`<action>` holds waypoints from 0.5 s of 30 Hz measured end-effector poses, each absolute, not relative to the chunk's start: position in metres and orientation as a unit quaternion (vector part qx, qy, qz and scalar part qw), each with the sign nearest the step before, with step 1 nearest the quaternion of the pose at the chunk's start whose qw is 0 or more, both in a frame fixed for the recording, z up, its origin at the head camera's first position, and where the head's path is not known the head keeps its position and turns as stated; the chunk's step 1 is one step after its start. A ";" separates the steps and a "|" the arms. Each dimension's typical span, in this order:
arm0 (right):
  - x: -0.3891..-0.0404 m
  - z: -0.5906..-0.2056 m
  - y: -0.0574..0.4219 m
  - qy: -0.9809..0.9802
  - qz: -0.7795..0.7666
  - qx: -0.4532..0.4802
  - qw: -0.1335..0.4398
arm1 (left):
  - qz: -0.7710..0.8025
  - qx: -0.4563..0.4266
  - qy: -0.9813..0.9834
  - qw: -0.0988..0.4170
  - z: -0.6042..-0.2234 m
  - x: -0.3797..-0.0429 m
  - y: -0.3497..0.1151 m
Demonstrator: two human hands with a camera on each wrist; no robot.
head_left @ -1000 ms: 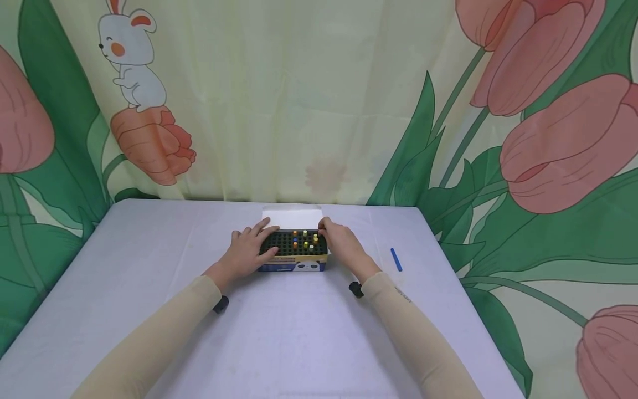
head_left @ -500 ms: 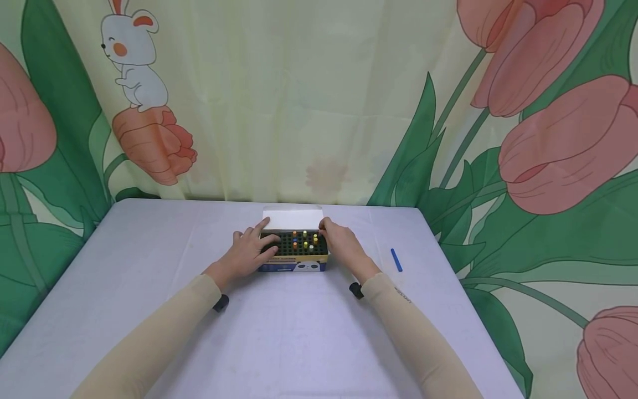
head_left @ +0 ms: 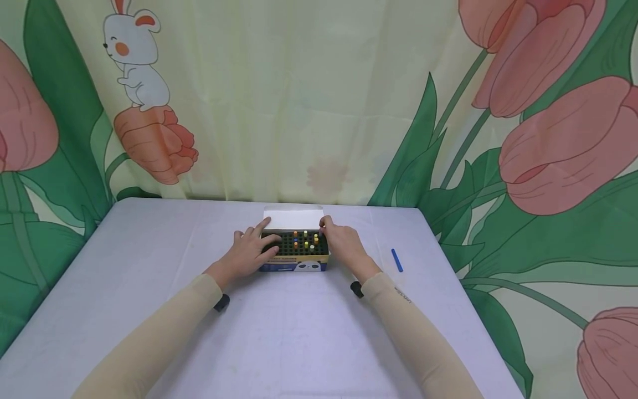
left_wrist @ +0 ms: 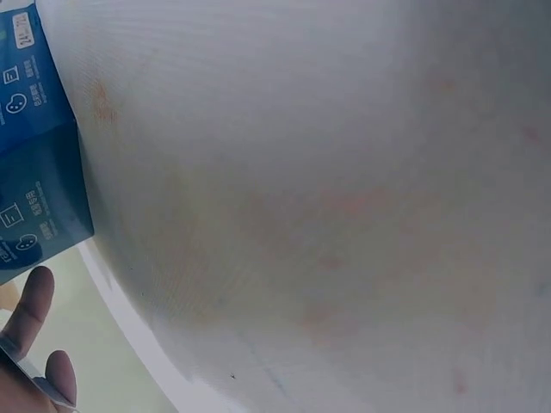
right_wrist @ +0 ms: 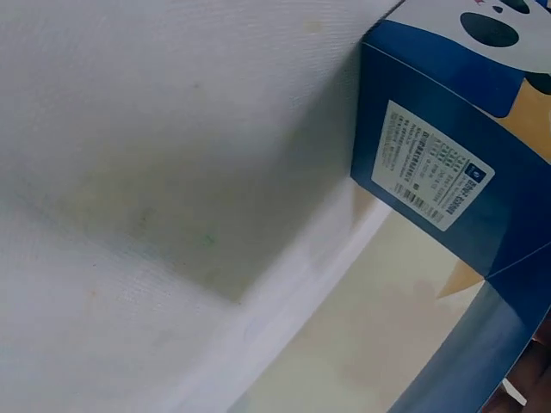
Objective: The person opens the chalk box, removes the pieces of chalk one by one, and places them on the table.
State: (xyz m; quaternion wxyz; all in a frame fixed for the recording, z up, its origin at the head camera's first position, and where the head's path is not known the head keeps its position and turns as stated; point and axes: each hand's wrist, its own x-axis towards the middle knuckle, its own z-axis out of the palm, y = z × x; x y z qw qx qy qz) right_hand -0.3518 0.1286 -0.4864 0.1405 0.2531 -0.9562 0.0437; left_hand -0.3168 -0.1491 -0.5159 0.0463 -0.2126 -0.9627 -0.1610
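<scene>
In the head view, a blue and yellow box (head_left: 308, 266) with a panda on its front stands with its lid flap (head_left: 294, 217) raised. Its black insert (head_left: 286, 250) is full of round holes, and several markers (head_left: 306, 244) with orange, yellow, white and blue ends stand in the right half. My left hand (head_left: 244, 254) rests on the box's left part, fingers spread over insert and flap, thumb near the front edge. At the back right corner my right hand (head_left: 344, 244) pinches a slim marker, mostly hidden by the fingers, over the holes.
A blue marker (head_left: 396, 260) lies on the white-covered table (head_left: 289, 332), right of the box. A printed curtain (head_left: 279, 111) hangs behind the table's far edge. In the right wrist view a white label (right_wrist: 432, 165) shows on the box's side.
My left fingers have shifted from the box's back edge onto the holes. The right hand stays at the back right corner, its fingertips slightly raised.
</scene>
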 end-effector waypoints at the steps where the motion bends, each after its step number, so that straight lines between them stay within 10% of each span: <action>1: -0.352 -0.486 0.129 -0.956 0.044 0.253 0.140 | -0.160 -0.212 -0.963 0.046 -0.516 -0.317 -0.149; 15: -0.349 -0.481 0.131 -0.957 0.073 0.246 0.137 | -0.156 -0.214 -0.963 0.045 -0.517 -0.319 -0.149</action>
